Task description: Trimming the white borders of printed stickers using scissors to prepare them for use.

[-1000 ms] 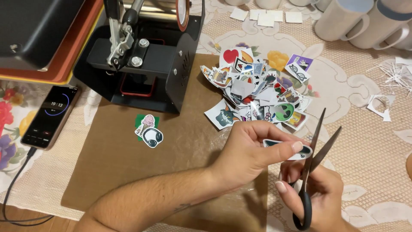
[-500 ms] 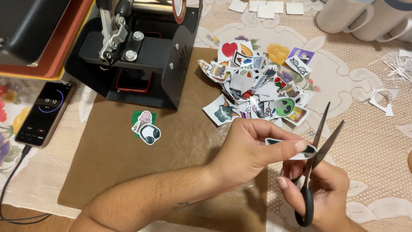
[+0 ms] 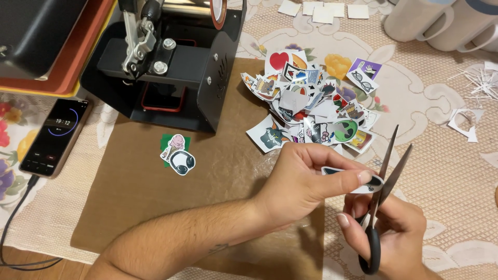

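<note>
Left hand (image 3: 298, 181): fingers (image 3: 345, 181) pinch a small sticker (image 3: 363, 184), held above the desk's near edge.
Right hand (image 3: 391, 233): fingers grip black scissors (image 3: 381, 192), blades open around the sticker.
Sticker pile (image 3: 311, 106): mid-desk, beyond the hands.
Brown sheet (image 3: 140, 197): under the left forearm.
Phone (image 3: 54, 135): by the left edge.

A table (image 3: 456, 171) is covered by a cream lace cloth over a flowered one; bare wood is seen at the lower left corner.
</note>
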